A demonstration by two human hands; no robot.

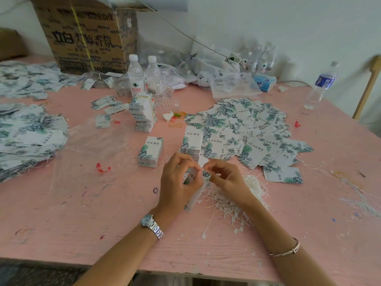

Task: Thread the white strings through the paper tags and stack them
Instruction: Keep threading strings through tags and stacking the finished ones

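Note:
My left hand [179,180] grips a small bundle of leaf-printed paper tags [194,189] over the pink table. My right hand [224,176] pinches a white string at the top corner of the front tag. A tangled heap of white strings [233,201] lies under and right of my hands. Loose tags [253,131] are spread out just beyond them. Two neat tag stacks [151,151] [191,143] stand in front of my hands.
A taller banded tag stack [144,112] and two water bottles [136,75] stand farther back. Threaded tags [31,137] pile up at the left. A cardboard box [86,34] sits at the back, another bottle [321,85] at the right. The table edge [185,271] is near me.

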